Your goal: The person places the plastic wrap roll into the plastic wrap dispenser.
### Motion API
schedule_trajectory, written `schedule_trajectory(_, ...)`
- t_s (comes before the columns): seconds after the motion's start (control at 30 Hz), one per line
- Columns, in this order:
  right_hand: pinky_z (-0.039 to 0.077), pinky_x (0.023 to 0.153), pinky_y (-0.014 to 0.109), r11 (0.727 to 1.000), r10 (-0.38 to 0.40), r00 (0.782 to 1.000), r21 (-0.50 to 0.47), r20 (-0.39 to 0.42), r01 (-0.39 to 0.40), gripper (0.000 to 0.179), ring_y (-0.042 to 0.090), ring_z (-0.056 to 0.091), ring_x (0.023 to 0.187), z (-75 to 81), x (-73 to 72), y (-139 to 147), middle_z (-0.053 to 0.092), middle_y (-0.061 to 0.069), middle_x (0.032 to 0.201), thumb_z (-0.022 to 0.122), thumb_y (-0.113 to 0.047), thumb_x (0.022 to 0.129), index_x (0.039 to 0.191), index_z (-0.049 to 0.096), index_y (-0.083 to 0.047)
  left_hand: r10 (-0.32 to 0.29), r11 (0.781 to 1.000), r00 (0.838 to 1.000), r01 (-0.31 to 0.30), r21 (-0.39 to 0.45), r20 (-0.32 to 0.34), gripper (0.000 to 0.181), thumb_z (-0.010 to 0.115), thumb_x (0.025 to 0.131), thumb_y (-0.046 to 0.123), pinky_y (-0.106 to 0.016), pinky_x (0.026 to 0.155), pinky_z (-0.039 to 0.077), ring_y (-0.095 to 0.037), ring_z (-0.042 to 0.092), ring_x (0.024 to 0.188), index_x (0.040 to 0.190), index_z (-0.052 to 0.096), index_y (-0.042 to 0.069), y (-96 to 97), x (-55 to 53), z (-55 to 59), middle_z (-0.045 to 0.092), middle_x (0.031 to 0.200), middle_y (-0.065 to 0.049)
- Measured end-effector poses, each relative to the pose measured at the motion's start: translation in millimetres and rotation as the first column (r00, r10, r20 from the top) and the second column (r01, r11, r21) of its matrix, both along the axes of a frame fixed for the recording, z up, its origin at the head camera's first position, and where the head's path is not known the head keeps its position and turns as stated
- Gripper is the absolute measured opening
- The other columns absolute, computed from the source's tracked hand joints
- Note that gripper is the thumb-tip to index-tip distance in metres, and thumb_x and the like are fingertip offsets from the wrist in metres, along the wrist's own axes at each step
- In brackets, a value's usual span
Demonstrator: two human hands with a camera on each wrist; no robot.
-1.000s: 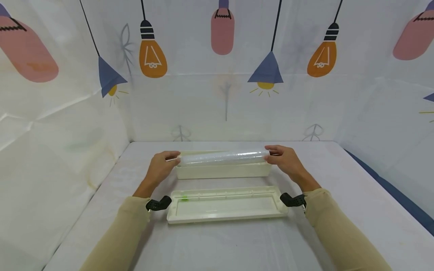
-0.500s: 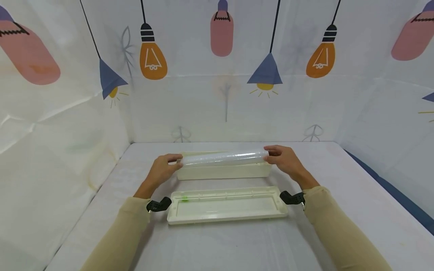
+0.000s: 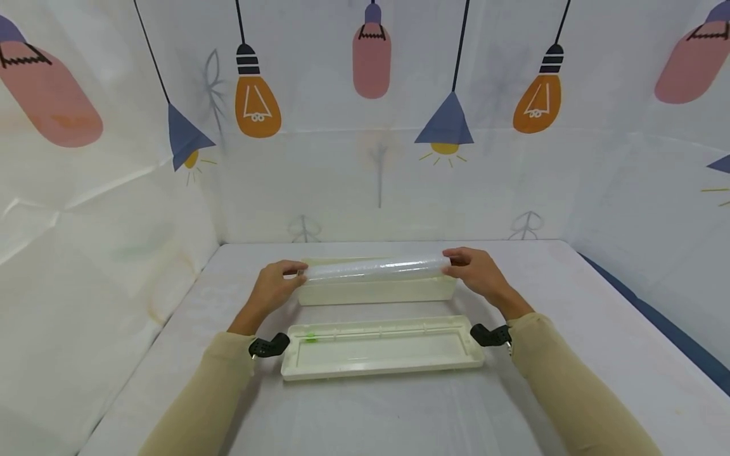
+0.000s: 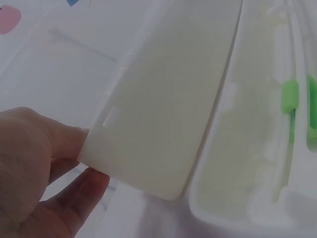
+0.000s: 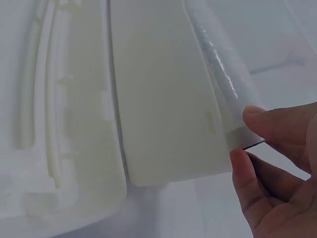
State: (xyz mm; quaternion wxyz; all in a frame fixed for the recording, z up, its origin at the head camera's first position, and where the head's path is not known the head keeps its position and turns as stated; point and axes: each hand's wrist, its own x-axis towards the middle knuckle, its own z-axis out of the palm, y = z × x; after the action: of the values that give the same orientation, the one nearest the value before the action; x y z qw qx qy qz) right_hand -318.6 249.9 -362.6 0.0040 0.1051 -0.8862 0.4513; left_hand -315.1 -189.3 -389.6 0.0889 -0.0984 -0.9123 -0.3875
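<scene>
Roll: the clear, shiny roll (image 3: 373, 269) lies lengthwise at the mouth of the box (image 3: 376, 292), near the back edge of the table (image 3: 376, 418) and about midway between the two back corners. The roll sits at a slant to the box; the head view shows its right end above its left, but whether that end is raised or only farther back cannot be told.

Left hand (image 3: 270, 288): grip closed, grasping the left end of the roll between thumb and fingers. In the left wrist view, the box wall hides the held end.

Right hand (image 3: 481, 275): grip closed, grasping the right end of the roll. In the right wrist view, one fingertip presses the roll and another digit stands at the box corner.

Lid (image 3: 376, 353): lies flat, recessed face up, just in front of the box and roughly parallel to it, between the forearms. A green tab (image 4: 290, 96) is fitted toward its left end, on the long side nearest the box.

Surroundings: a tan sleeve (image 3: 199, 392) covers each forearm; a black mount (image 3: 269, 345) is worn at each wrist. A white sheet (image 3: 331, 183) printed with lamps stands behind the back edge.
</scene>
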Motion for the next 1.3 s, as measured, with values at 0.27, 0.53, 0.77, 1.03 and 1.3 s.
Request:
schedule_trajectory(0.27, 0.04, 0.107, 0.055, 0.999, -0.016, 1.0, 0.029, -0.011, 0.016, 0.05, 0.038, 0.049, 0.131, -2.3, -1.4, -1.6, 0.054, 0.022, 0.142, 0.068, -0.023, 0.098, 0.141, 0.055, -0.002, -0.003, 1.0, 1.0, 0.003, -0.007, -0.027, 0.033, 0.067, 0.096, 0.014, -0.054, 0.102, 0.044, -0.038, 0.056, 0.124, 0.127, 0.068, 0.002, 0.9, 0.9, 0.5, 0.062, 0.133, -0.019)
schedule_trajectory(0.53, 0.041, 0.106, 0.055, 0.999, -0.011, 1.0, 0.041, -0.011, 0.012, 0.051, 0.039, 0.048, 0.132, -1.0, -1.6, -2.4, 0.053, 0.023, 0.143, 0.068, -0.023, 0.098, 0.142, 0.054, -0.001, 0.0, 1.0, 1.0, 0.0, -0.006, -0.025, 0.033, 0.068, 0.095, 0.013, -0.054, 0.102, 0.044, -0.037, 0.057, 0.123, 0.126, 0.069, 0.002, -0.2, 0.5, -1.2, 0.063, 0.132, -0.019)
schedule_trajectory(0.77, 0.041, 0.106, 0.055, 0.998, -0.002, 1.0, 0.056, -0.023, 0.003, 0.05, 0.039, 0.049, 0.132, 0.2, -4.3, -0.2, 0.053, 0.023, 0.143, 0.068, -0.021, 0.098, 0.142, 0.054, 0.0, -0.019, 0.999, 0.998, 0.017, -0.033, -0.068, 0.031, 0.07, 0.094, 0.012, -0.054, 0.099, 0.046, -0.038, 0.059, 0.119, 0.123, 0.07, 0.001, 0.9, -1.9, 1.3, 0.065, 0.128, -0.019)
schedule_trajectory(1.03, 0.045, 0.103, 0.053, 0.999, -0.027, 1.0, -0.021, 0.001, 0.027, 0.041, 0.037, 0.056, 0.123, -3.8, -5.4, -0.2, 0.059, 0.021, 0.136, 0.065, -0.018, 0.1, 0.136, 0.059, 0.0, -0.016, 0.999, 0.997, 0.013, -0.042, -0.069, 0.031, 0.07, 0.094, 0.012, -0.053, 0.099, 0.047, -0.038, 0.06, 0.118, 0.123, 0.07, 0.001, 0.7, -0.2, 0.8, 0.065, 0.128, -0.019)
schedule_trajectory(1.3, 0.05, 0.099, 0.045, 0.991, -0.026, 0.999, -0.133, 0.021, 0.028, 0.037, 0.035, 0.061, 0.115, -4.8, -6.2, -0.3, 0.062, 0.022, 0.129, 0.061, -0.016, 0.102, 0.133, 0.059, 0.004, -0.009, 0.999, 0.998, 0.007, -0.038, -0.055, 0.031, 0.069, 0.094, 0.013, -0.053, 0.098, 0.047, -0.038, 0.059, 0.119, 0.123, 0.07, 0.001, 0.9, 0.0, 0.8, 0.065, 0.128, -0.019)
